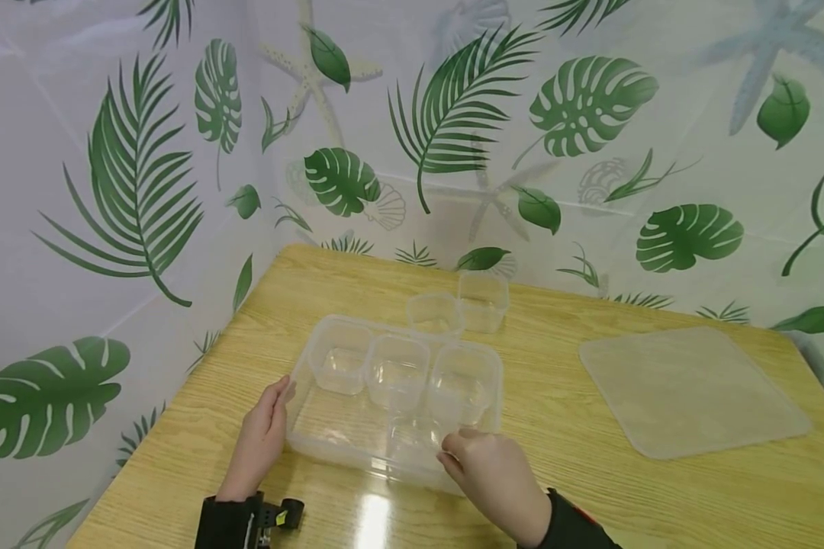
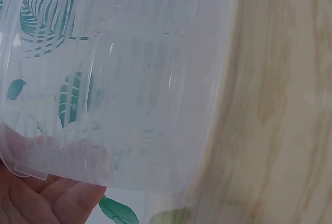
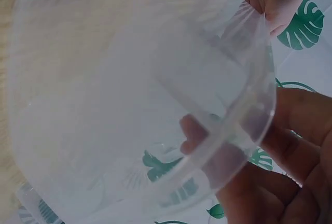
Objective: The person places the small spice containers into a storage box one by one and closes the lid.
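Observation:
A large clear plastic box (image 1: 336,451) stands on the table in the head view. Three small clear containers, left (image 1: 339,366), middle (image 1: 398,370) and right (image 1: 461,381), line its far side. My left hand (image 1: 257,438) holds the box's left edge; in the left wrist view its fingers (image 2: 78,200) lie at the rim, partly seen through the plastic. At the box's front right, my right hand (image 1: 497,476) pinches another small clear container (image 1: 412,438) by its rim. In the right wrist view, fingers (image 3: 298,112) and a fingertip seen through the plastic lie on either side of that rim.
Two more small clear containers, one rounded (image 1: 434,314) and one squarer (image 1: 484,305), stand behind the box. A flat translucent lid (image 1: 693,393) lies on the wooden table (image 1: 556,488) at right. A leaf-patterned sheet (image 1: 453,221) hangs behind and at left.

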The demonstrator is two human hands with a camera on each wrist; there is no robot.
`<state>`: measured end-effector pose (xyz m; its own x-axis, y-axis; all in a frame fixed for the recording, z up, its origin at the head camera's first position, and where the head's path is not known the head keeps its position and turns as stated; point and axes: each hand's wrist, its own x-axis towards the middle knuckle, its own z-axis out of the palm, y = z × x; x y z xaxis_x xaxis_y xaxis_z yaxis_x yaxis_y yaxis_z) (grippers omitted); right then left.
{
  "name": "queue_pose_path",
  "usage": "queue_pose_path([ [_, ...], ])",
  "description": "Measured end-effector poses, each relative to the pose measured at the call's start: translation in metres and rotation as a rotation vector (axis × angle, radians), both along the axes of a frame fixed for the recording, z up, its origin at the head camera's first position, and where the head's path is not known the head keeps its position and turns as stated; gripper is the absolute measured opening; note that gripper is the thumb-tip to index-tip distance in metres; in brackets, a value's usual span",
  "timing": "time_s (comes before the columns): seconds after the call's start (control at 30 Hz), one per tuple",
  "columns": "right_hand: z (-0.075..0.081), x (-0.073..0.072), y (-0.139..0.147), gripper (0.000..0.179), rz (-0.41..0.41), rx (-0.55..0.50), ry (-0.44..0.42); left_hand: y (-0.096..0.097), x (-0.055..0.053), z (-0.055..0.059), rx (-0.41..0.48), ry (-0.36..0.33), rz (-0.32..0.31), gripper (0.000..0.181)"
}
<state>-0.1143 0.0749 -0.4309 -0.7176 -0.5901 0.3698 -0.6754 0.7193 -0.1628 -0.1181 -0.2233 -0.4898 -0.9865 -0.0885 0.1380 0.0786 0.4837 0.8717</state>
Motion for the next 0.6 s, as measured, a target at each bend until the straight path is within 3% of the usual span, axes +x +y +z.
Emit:
queue_pose_path([
  [0.27,-0.0056,0.0011,-0.0007,0.020,-0.039,0.054,0.000,0.0016,0.0028,0.0037,0.012,-0.010,-0.007,0.041],
  [0.6,-0.0102,-0.0002,-0.0007,0.018,-0.030,0.035,0.024,0.0013,0.0006,0.0026,-0.013,0.014,0.007,0.039],
])
